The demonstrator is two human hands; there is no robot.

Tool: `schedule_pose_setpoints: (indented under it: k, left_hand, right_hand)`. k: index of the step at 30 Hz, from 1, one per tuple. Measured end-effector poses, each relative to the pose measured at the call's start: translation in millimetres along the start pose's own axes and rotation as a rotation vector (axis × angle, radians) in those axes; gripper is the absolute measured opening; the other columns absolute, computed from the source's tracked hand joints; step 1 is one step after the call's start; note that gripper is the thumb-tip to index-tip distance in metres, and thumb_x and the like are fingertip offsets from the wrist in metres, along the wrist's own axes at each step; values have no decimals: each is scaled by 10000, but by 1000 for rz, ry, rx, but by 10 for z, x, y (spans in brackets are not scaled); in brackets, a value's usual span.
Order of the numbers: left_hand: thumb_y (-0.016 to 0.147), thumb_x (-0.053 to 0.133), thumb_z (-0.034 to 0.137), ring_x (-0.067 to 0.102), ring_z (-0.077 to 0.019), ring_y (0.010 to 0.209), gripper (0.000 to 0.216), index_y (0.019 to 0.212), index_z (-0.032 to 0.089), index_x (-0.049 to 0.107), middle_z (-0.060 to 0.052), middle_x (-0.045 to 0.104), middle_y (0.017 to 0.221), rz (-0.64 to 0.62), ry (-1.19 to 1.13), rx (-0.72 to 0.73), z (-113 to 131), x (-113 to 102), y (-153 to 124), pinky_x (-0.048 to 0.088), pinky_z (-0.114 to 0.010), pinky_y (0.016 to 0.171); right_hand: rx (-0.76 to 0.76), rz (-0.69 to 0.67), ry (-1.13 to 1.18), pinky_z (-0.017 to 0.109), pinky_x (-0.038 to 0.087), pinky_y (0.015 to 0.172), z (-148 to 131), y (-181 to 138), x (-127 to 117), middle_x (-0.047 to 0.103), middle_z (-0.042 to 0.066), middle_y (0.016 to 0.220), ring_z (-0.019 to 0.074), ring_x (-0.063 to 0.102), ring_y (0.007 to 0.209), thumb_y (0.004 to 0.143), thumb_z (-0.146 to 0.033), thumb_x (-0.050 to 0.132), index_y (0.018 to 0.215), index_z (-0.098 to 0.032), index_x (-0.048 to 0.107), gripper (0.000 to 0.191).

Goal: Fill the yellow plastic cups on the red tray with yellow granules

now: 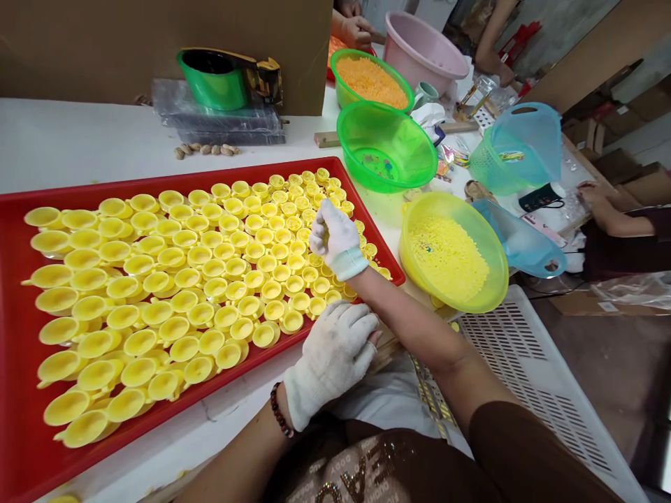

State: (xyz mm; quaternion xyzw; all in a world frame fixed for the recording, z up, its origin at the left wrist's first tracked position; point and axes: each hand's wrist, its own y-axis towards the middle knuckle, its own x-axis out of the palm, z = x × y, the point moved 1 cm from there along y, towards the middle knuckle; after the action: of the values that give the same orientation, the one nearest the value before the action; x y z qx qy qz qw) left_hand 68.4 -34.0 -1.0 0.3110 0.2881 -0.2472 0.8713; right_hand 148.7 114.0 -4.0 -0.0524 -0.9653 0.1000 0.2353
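Note:
Many small yellow plastic cups point(184, 302) with little handles stand in slanting rows in a red tray point(15, 335). Over the tray's right part is my right hand point(334, 234) in a white glove, fingers curled closed above the smaller cups. What it holds, if anything, is hidden. Some cups near it seem to have small bits inside. My left hand point(335, 348), also gloved, is by the tray's near edge, back upward. Its fingers are bent in, a bare fingertip shows, and its palm is hidden.
Right of the tray stands a yellow basin point(498, 279) of yellow pellets, with a green basin point(388, 178) behind. Orange pellets fill another green basin point(343, 87). A tape roll point(217, 91) lies on wrapped packs point(231, 129). A white crate point(529, 370) is right. Other people's hands show beyond.

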Motion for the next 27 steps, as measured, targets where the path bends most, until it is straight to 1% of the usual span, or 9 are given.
schedule_pose_setpoints:
  k: [2, 3, 7, 9, 14, 17, 22, 24, 27]
  left_hand:
    - [961, 531, 193, 626, -222, 937, 111, 955, 188, 642, -56, 714, 1026, 0, 7, 4, -4, -2, 6, 521, -395, 892]
    - [961, 531, 193, 628, -225, 936, 113, 954, 186, 644, -59, 715, 1027, 0, 9, 6, -2, -1, 8, 522, -398, 888]
    - [963, 529, 198, 627, -226, 918, 120, 944, 182, 646, -65, 712, 1004, -19, 12, 1, 16, 12, 16, 529, -402, 881]
    - [965, 526, 201, 623, -224, 907, 122, 933, 185, 642, -66, 709, 991, -34, 17, -7, 23, 16, 19, 532, -401, 871]
    - [963, 528, 195, 631, -232, 936, 120, 937, 184, 644, -70, 710, 1016, -42, 15, -10, 18, 12, 16, 530, -406, 884]
    - [961, 531, 190, 633, -232, 932, 117, 943, 179, 647, -69, 707, 1005, -41, 14, -8, 11, 9, 13, 531, -410, 884]
    - [962, 530, 192, 638, -230, 962, 123, 974, 182, 652, -71, 716, 1050, -17, 13, 2, 13, 5, 13, 529, -408, 901]
    - [967, 526, 202, 640, -231, 958, 126, 957, 184, 650, -72, 718, 1049, -23, 22, 0, 14, 4, 13, 530, -407, 891]
    - [966, 526, 208, 638, -235, 947, 127, 948, 185, 649, -71, 716, 1037, -38, 37, -3, 11, 1, 13, 530, -407, 879]
  right_hand:
    - [22, 18, 12, 200, 215, 366, -21, -14, -37, 402, -87, 567, 51, 377, 423, 829, -706, 689, 748, -221, 444, 549]
    - [10, 13, 3, 200, 228, 366, -35, -36, -64, 407, -87, 565, 53, 388, 424, 829, -707, 689, 750, -221, 451, 546]
    - [-77, -42, -88, 214, 371, 417, -50, -140, -170, 481, -65, 594, 78, 495, 484, 838, -714, 673, 752, -218, 499, 532]
    - [-95, -35, -115, 219, 403, 444, -32, -159, -202, 499, -55, 608, 82, 512, 506, 836, -726, 665, 741, -216, 499, 544]
    - [-69, 2, -57, 218, 358, 421, -59, -162, -198, 463, -63, 595, 81, 485, 486, 827, -732, 675, 725, -220, 456, 566]
    - [-78, 1, -36, 223, 354, 421, -92, -201, -179, 457, -58, 591, 84, 482, 480, 841, -731, 664, 703, -218, 441, 577]
    - [-77, 20, -74, 231, 363, 424, -5, -201, -192, 481, -34, 599, 87, 478, 488, 861, -738, 627, 646, -218, 397, 608]
    - [-76, 54, -66, 232, 330, 404, 12, -170, -203, 452, -38, 568, 87, 453, 470, 857, -737, 633, 628, -222, 368, 623]
    - [-61, 72, -34, 226, 272, 383, -49, -148, -208, 375, -52, 521, 78, 398, 436, 859, -740, 630, 605, -228, 290, 665]
